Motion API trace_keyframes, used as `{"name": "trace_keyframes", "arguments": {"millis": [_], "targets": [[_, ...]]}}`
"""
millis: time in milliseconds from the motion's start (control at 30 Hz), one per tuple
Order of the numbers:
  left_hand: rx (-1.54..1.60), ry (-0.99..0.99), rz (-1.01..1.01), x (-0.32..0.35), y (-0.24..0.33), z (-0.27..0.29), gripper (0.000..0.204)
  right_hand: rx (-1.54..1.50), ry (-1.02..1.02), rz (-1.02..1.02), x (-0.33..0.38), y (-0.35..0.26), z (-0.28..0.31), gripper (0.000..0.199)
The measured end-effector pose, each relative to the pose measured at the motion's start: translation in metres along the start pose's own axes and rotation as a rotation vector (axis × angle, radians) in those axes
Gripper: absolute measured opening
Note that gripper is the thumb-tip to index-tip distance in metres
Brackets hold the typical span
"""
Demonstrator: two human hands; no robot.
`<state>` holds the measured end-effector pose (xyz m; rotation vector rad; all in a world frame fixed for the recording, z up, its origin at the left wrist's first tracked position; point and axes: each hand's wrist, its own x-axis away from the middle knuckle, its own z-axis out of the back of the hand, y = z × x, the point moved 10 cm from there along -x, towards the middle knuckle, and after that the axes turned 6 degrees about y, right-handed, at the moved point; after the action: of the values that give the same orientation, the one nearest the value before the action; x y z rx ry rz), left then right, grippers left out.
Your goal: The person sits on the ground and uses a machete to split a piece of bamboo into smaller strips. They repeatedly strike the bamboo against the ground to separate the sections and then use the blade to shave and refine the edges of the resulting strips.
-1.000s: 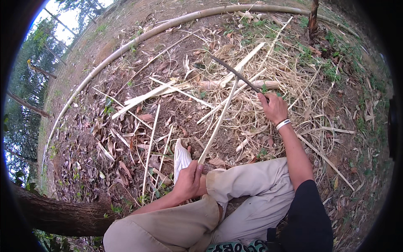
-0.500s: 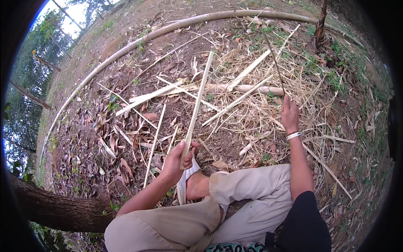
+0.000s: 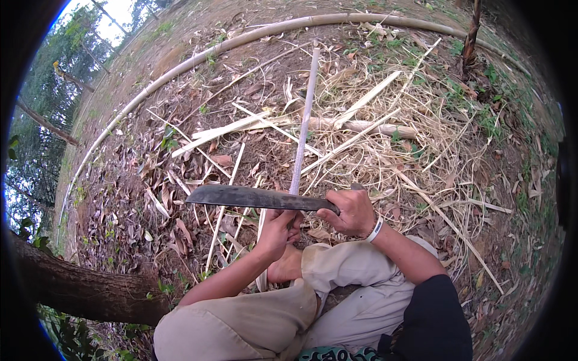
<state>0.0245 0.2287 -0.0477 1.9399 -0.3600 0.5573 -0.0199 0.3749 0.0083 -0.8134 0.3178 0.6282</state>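
My right hand (image 3: 350, 212) is closed round the handle of a machete (image 3: 253, 197). Its dark, broad blade lies level across the view, pointing left, and passes over the near part of a split bamboo strip (image 3: 305, 120). That pale strip stretches away from me, and my left hand (image 3: 282, 231) grips its near end just below the blade. Part of the left fingers is hidden behind the blade, and whether the edge touches the strip I cannot tell. My bare foot (image 3: 285, 265) rests just below the left hand.
Several pale split strips (image 3: 367, 99) lie across a short bamboo pole (image 3: 391, 130) ahead. Curly shavings (image 3: 445, 144) cover the ground to the right. A long bamboo pole (image 3: 241, 42) arcs along the far side. A tree trunk (image 3: 84, 295) lies at lower left, and a thin stem (image 3: 471, 42) rises at far right.
My right hand has swung the machete from the far right in to the middle, over the strip. The strip in my left hand has turned and now shows a different face.
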Motion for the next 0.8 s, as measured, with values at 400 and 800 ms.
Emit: {"name": "trace_keyframes", "arguments": {"millis": [400, 800], "targets": [[-0.166, -0.194, 0.11, 0.028, -0.003, -0.017, 0.024, 0.044, 0.102, -0.027, 0.005, 0.047, 0.02, 0.056], [-0.291, -0.111, 0.254, 0.071, -0.022, 0.042, 0.026, 0.511, 0.384, -0.598, 0.032, 0.233, 0.132, 0.074]]}}
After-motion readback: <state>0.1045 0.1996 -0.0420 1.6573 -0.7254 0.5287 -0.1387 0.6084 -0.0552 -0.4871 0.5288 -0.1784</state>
